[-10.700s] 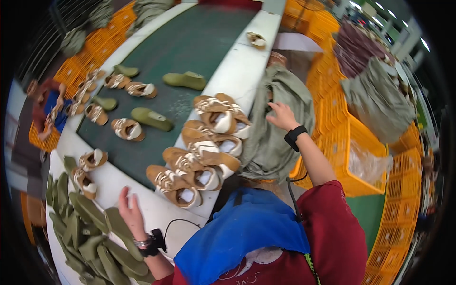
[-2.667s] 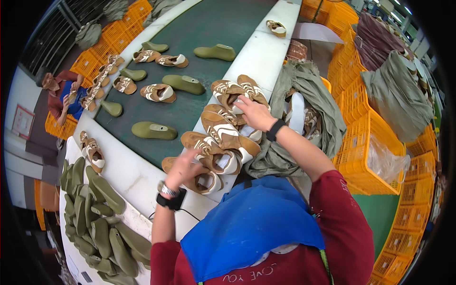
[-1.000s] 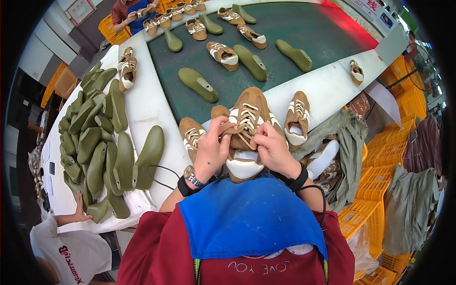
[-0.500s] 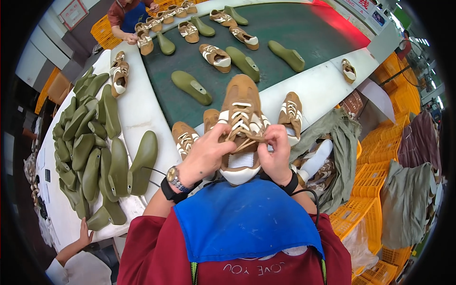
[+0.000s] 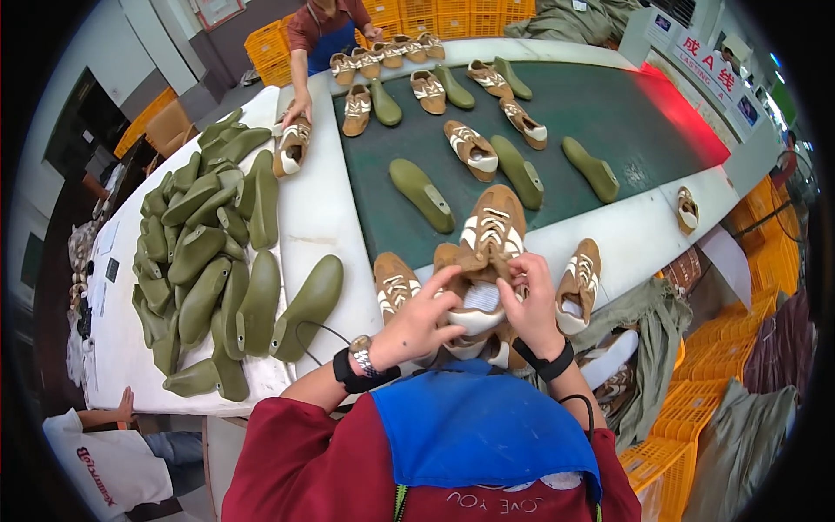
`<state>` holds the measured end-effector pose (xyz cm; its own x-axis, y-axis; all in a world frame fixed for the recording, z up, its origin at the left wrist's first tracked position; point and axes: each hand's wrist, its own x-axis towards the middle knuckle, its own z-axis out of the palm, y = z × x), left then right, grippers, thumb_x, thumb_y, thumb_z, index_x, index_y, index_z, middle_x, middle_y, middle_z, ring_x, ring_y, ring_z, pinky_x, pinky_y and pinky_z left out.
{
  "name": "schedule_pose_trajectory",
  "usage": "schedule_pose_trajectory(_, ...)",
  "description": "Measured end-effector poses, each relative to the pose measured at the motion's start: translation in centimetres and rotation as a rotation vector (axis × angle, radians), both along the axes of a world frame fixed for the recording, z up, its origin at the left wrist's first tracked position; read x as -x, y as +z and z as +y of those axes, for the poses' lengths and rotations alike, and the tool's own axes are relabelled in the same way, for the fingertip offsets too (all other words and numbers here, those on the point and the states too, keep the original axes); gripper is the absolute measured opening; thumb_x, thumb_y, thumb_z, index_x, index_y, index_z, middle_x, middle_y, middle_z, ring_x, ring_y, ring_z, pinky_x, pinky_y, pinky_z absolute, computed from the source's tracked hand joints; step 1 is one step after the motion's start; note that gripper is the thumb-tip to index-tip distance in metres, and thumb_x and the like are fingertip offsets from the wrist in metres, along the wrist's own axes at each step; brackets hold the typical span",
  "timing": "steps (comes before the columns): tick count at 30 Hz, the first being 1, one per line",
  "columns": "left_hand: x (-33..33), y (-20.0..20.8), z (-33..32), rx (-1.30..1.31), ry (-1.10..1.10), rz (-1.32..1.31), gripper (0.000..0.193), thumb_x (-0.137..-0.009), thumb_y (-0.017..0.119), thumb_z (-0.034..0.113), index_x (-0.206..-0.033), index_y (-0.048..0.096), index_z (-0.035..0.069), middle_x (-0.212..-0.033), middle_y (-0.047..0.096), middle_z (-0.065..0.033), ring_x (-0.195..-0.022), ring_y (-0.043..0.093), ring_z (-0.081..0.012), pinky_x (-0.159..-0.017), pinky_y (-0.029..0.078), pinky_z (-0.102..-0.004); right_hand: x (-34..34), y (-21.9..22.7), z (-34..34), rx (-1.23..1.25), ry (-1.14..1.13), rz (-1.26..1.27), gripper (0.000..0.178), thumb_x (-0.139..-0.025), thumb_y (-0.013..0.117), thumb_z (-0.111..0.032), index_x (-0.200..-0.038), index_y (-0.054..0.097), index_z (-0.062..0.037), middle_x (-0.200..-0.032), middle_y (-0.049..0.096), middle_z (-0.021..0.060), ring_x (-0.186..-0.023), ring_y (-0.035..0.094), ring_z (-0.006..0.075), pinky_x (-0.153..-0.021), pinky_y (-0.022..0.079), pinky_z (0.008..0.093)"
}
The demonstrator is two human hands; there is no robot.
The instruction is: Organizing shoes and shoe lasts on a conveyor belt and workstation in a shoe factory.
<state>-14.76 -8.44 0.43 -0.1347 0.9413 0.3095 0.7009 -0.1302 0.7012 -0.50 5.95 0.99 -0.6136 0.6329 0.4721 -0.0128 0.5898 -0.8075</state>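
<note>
A brown and white lace-up sneaker (image 5: 492, 228) is between my hands at the near edge of the table, its toe pointing away from me. At the left side of its opening my left hand (image 5: 424, 320) is closed on the collar. My right hand (image 5: 534, 306) pinches the opposite side, near the tongue, which stands pulled up. White striped lining shows inside the shoe. More brown sneakers stand around it, one on the left (image 5: 396, 283) and one on the right (image 5: 577, 285). Others lie partly hidden under my hands.
A heap of green shoe lasts (image 5: 200, 248) covers the left tabletop. Sneakers and lasts stand on the dark green belt (image 5: 609, 104). Across the table, a co-worker's hand (image 5: 298, 110) touches a sneaker (image 5: 292, 148). Yellow crates (image 5: 696, 409) and grey cloth (image 5: 652, 322) are on the right.
My fingers have gone from the laces to the shoe's opening, and the tongue is now pulled up. The view has shifted left. The co-worker's hand has moved to the sneaker near the lasts.
</note>
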Motion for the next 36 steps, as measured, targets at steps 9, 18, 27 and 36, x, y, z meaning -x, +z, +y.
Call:
schedule_pose_trajectory(9, 20.1, -6.4, 2.9, 0.009, 0.580, 0.006, 0.030, -0.064, 0.070, 0.008, -0.087, 0.052, 0.001, -0.120, 0.044, -0.0192, -0.102, 0.051, -0.0330, -0.078, 0.048, -0.0341, -7.6, -3.9, 4.9, 0.163, -0.282, -0.216, 0.020, -0.077, 0.052, 0.003, -0.098, 0.054, 0.0011, -0.090, 0.056, 0.0094, -0.078, 0.057, 0.0162, -0.068, 0.047, 0.0254)
schedule_pose_trajectory(18, 32.9, -19.5, 10.6, 0.572, 0.501, 0.154, 0.064, -0.064, 0.065, 0.019, -0.123, 0.043, 0.004, -0.122, 0.046, -0.0201, -0.114, 0.043, -0.0342, -0.098, 0.035, -0.0376, -20.1, -7.5, 2.4, 0.294, -0.724, -0.435, 0.012, -0.083, 0.051, -0.002, -0.095, 0.053, -0.0004, -0.076, 0.053, 0.0005, -0.063, 0.050, 0.0071, -0.058, 0.042, 0.0201)
schedule_pose_trajectory(27, 26.5, -10.5, 4.9, 0.381, 0.276, 0.130, 0.042, -0.080, 0.058, 0.015, -0.119, 0.050, 0.003, -0.119, 0.053, -0.0149, -0.111, 0.048, -0.0262, -0.094, 0.036, -0.0345, -31.0, -21.5, 5.1, 0.257, -0.952, -0.808, 0.029, -0.074, 0.049, -0.010, -0.099, 0.059, -0.0021, -0.096, 0.060, 0.0193, -0.089, 0.058, 0.0356, -0.079, 0.046, 0.0402)
schedule_pose_trajectory(36, 7.2, -0.9, -0.6, 0.450, 0.171, -0.082, 0.041, -0.084, 0.050, 0.006, -0.124, 0.044, 0.002, -0.122, 0.050, -0.0134, -0.115, 0.045, -0.0218, -0.097, 0.033, -0.0326, -33.4, -27.2, 5.4, 0.677, -1.263, -0.856, 0.037, -0.072, 0.057, -0.023, -0.096, 0.057, 0.0056, -0.093, 0.061, 0.0229, -0.087, 0.059, 0.0369, -0.076, 0.047, 0.0410)
